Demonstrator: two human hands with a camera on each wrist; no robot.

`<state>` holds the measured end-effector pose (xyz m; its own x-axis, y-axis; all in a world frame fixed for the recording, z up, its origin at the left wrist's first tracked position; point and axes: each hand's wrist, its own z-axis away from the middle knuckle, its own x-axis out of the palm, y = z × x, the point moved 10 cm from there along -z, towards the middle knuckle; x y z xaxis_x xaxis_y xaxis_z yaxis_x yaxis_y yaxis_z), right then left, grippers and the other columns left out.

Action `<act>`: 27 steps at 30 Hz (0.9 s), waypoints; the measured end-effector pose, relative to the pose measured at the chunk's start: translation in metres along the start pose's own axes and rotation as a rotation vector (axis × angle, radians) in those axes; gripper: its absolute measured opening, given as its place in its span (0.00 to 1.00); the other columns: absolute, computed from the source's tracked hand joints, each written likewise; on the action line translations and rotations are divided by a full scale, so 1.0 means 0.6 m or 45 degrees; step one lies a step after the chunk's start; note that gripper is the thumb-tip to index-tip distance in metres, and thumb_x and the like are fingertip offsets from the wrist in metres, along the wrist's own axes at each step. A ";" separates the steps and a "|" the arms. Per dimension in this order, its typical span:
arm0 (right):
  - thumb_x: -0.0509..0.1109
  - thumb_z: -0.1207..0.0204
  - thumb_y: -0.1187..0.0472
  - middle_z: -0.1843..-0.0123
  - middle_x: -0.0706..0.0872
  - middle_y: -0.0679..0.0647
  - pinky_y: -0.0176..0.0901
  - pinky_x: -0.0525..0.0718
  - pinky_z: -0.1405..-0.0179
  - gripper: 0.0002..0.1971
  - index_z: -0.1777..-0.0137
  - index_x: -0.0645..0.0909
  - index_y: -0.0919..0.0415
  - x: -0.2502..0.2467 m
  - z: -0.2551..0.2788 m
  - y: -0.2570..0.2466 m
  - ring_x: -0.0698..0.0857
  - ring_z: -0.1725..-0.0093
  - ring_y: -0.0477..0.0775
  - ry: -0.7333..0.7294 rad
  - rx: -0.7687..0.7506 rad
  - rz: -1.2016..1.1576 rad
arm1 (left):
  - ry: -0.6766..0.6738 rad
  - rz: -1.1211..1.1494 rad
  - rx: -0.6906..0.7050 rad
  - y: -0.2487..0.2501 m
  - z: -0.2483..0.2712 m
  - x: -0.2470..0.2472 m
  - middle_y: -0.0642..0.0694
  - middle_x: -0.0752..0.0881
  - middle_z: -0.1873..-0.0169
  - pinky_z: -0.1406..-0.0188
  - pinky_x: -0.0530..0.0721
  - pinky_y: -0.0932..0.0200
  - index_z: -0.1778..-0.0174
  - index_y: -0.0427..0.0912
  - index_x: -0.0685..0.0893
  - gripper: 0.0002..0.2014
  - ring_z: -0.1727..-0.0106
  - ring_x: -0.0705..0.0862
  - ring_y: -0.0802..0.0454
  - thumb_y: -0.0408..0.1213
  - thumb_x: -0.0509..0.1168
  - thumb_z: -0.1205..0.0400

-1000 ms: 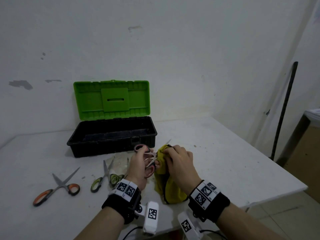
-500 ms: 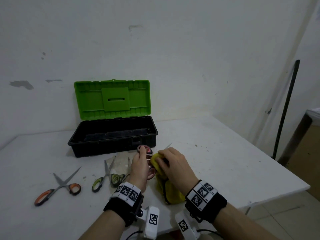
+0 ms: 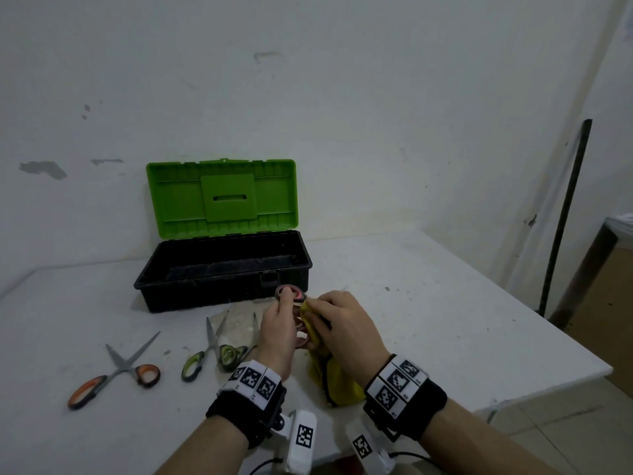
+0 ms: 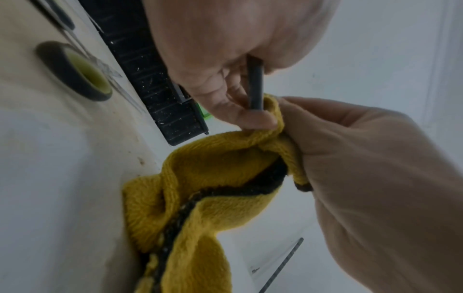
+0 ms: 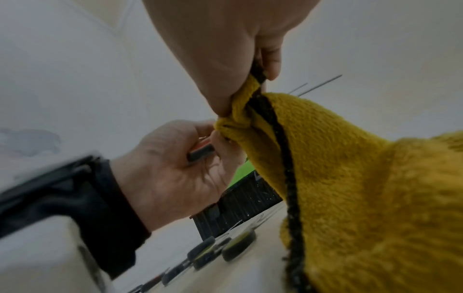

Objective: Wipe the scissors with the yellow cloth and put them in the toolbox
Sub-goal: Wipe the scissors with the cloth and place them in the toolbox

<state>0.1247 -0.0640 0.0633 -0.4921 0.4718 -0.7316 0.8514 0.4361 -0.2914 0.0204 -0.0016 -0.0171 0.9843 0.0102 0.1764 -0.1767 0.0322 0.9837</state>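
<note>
My left hand [image 3: 279, 318] grips the red-handled scissors [image 3: 291, 292] by the handle, just in front of the toolbox. The dark handle [image 4: 255, 83] shows between its fingers in the left wrist view. My right hand [image 3: 337, 320] pinches the yellow cloth [image 3: 337, 382] around the scissors' blades, which the cloth and hand mostly hide. The cloth [image 5: 350, 178] has a black edge and hangs down to the table. The black toolbox [image 3: 222, 269] stands open behind, its green lid [image 3: 222, 197] upright against the wall.
Orange-handled scissors [image 3: 113, 375] lie at the left of the white table [image 3: 445, 320]. Green-handled scissors [image 3: 202, 351] lie beside more green-handled ones [image 3: 236, 351] left of my hands. A dark pole [image 3: 565, 217] leans at the right. The table's right edge is near.
My right hand has slid the cloth along the blades toward the handles, covering the blade tip. Both hands have shifted slightly toward the toolbox.
</note>
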 end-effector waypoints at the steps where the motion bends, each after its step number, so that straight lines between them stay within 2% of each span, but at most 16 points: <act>1: 0.68 0.18 0.56 0.49 0.86 0.52 0.42 0.82 0.51 0.10 0.42 0.87 0.55 0.000 0.002 -0.001 0.80 0.50 0.53 0.004 -0.012 0.018 | 0.016 0.011 0.004 0.003 0.001 -0.002 0.36 0.89 0.60 0.72 0.87 0.48 0.48 0.37 0.86 0.23 0.66 0.88 0.44 0.51 0.54 0.10; 3: 0.67 0.18 0.57 0.49 0.85 0.52 0.41 0.81 0.50 0.10 0.40 0.86 0.55 -0.001 0.003 0.003 0.81 0.49 0.52 -0.015 0.020 -0.047 | 0.029 -0.001 0.021 0.005 0.003 -0.006 0.35 0.86 0.64 0.75 0.84 0.50 0.54 0.34 0.86 0.21 0.71 0.86 0.45 0.47 0.55 0.11; 5: 0.66 0.17 0.59 0.49 0.85 0.53 0.42 0.82 0.49 0.10 0.39 0.85 0.56 -0.004 0.000 0.007 0.82 0.50 0.52 -0.034 0.050 -0.130 | 0.028 -0.062 0.052 0.003 0.001 -0.006 0.32 0.86 0.65 0.74 0.86 0.47 0.56 0.32 0.85 0.23 0.69 0.86 0.42 0.48 0.55 0.11; 7: 0.66 0.17 0.60 0.51 0.86 0.53 0.42 0.83 0.52 0.10 0.42 0.86 0.56 -0.012 -0.003 0.003 0.82 0.53 0.52 0.006 0.024 -0.155 | 0.020 -0.136 0.108 0.005 0.002 -0.002 0.26 0.87 0.60 0.68 0.90 0.36 0.54 0.32 0.85 0.29 0.62 0.88 0.33 0.58 0.55 0.14; 9: 0.67 0.18 0.60 0.54 0.85 0.55 0.42 0.83 0.57 0.09 0.44 0.88 0.57 -0.013 -0.004 -0.006 0.82 0.56 0.53 0.017 -0.009 -0.142 | 0.013 -0.195 0.167 0.010 0.009 0.004 0.25 0.87 0.56 0.59 0.89 0.27 0.54 0.39 0.88 0.33 0.55 0.88 0.29 0.68 0.55 0.22; 11: 0.67 0.19 0.60 0.56 0.83 0.56 0.44 0.83 0.61 0.09 0.46 0.88 0.59 -0.007 -0.002 -0.010 0.82 0.59 0.55 -0.019 -0.043 -0.092 | 0.011 -0.197 0.194 0.017 0.014 0.003 0.30 0.89 0.58 0.59 0.89 0.29 0.55 0.44 0.89 0.29 0.56 0.89 0.33 0.66 0.55 0.18; 13: 0.66 0.18 0.61 0.56 0.83 0.56 0.48 0.84 0.60 0.08 0.48 0.88 0.60 -0.002 -0.006 0.004 0.82 0.59 0.56 -0.081 0.005 -0.038 | 0.021 -0.178 0.173 0.021 0.011 -0.003 0.34 0.89 0.64 0.71 0.90 0.39 0.56 0.39 0.87 0.26 0.65 0.89 0.38 0.55 0.53 0.10; 14: 0.66 0.17 0.60 0.56 0.82 0.56 0.49 0.83 0.57 0.09 0.50 0.88 0.60 -0.003 -0.009 0.018 0.82 0.57 0.56 -0.096 0.054 -0.049 | 0.032 -0.152 0.158 0.021 0.006 -0.008 0.36 0.88 0.67 0.78 0.86 0.47 0.57 0.36 0.85 0.25 0.71 0.87 0.41 0.51 0.52 0.09; 16: 0.66 0.17 0.58 0.54 0.83 0.53 0.47 0.83 0.53 0.09 0.49 0.89 0.57 -0.015 -0.013 0.036 0.83 0.54 0.54 -0.083 0.111 -0.111 | 0.054 -0.132 0.133 0.021 -0.001 -0.016 0.37 0.87 0.67 0.82 0.82 0.55 0.57 0.33 0.82 0.25 0.76 0.84 0.45 0.49 0.52 0.08; 18: 0.67 0.17 0.58 0.54 0.84 0.53 0.45 0.83 0.53 0.09 0.47 0.90 0.56 -0.027 -0.017 0.025 0.83 0.55 0.52 -0.047 0.073 -0.155 | 0.025 -0.156 0.135 0.020 -0.004 -0.011 0.36 0.88 0.65 0.77 0.85 0.51 0.55 0.35 0.83 0.25 0.72 0.86 0.42 0.52 0.52 0.09; 21: 0.66 0.18 0.58 0.54 0.83 0.56 0.44 0.83 0.56 0.10 0.46 0.89 0.58 -0.016 -0.021 -0.009 0.82 0.57 0.54 -0.119 -0.007 -0.133 | -0.031 -0.161 0.157 0.019 0.002 0.007 0.37 0.91 0.60 0.63 0.90 0.42 0.52 0.40 0.87 0.25 0.59 0.91 0.39 0.54 0.51 0.09; 22: 0.66 0.18 0.59 0.54 0.82 0.57 0.46 0.83 0.57 0.10 0.47 0.89 0.59 -0.011 -0.022 -0.011 0.81 0.57 0.55 -0.143 -0.020 -0.099 | -0.030 -0.142 0.151 0.019 0.003 0.007 0.38 0.90 0.61 0.66 0.90 0.44 0.52 0.40 0.87 0.26 0.59 0.90 0.40 0.54 0.51 0.09; 25: 0.65 0.18 0.61 0.53 0.82 0.57 0.51 0.83 0.55 0.10 0.50 0.89 0.62 -0.008 -0.023 0.007 0.82 0.57 0.57 -0.199 0.001 -0.028 | 0.004 -0.137 0.148 0.022 0.002 -0.004 0.41 0.85 0.68 0.78 0.83 0.54 0.56 0.37 0.84 0.26 0.70 0.85 0.43 0.53 0.50 0.09; 27: 0.65 0.17 0.60 0.53 0.82 0.57 0.50 0.83 0.55 0.11 0.50 0.89 0.61 -0.014 -0.023 0.006 0.82 0.56 0.56 -0.188 -0.022 -0.021 | 0.009 -0.168 0.158 0.024 0.002 -0.006 0.41 0.85 0.68 0.79 0.84 0.52 0.56 0.38 0.84 0.25 0.71 0.85 0.44 0.53 0.50 0.09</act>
<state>0.1296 -0.0560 0.0769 -0.4726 0.3472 -0.8100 0.8397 0.4563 -0.2944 0.0143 -0.0023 -0.0035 0.9987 0.0212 0.0460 -0.0440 -0.0897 0.9950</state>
